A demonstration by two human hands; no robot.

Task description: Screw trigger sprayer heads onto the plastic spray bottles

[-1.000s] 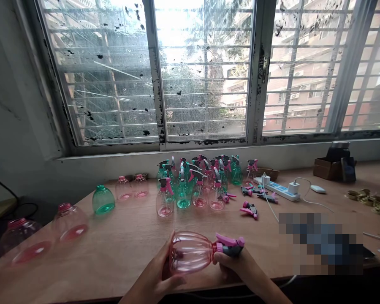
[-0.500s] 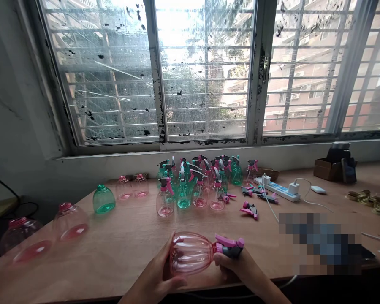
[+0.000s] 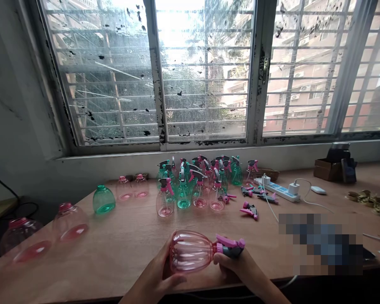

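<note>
A clear pink spray bottle (image 3: 190,251) lies on its side above the near edge of the wooden table (image 3: 123,240). My left hand (image 3: 160,274) cups its round body, fingers wrapped around it. My right hand (image 3: 237,266) is closed on the pink and grey trigger head (image 3: 229,245) at the bottle's neck. Behind, in the middle of the table, stands a cluster of several finished pink and green spray bottles (image 3: 196,181).
Headless bottles stand at the left: a green one (image 3: 104,199), two small pink ones (image 3: 131,188), two larger pink ones (image 3: 69,221). Loose trigger heads (image 3: 250,210) lie right of the cluster beside a white power strip (image 3: 280,190). A cardboard box (image 3: 331,166) sits far right.
Almost nothing differs; the bottle has turned very slightly in my hands, which keep the same grip.
</note>
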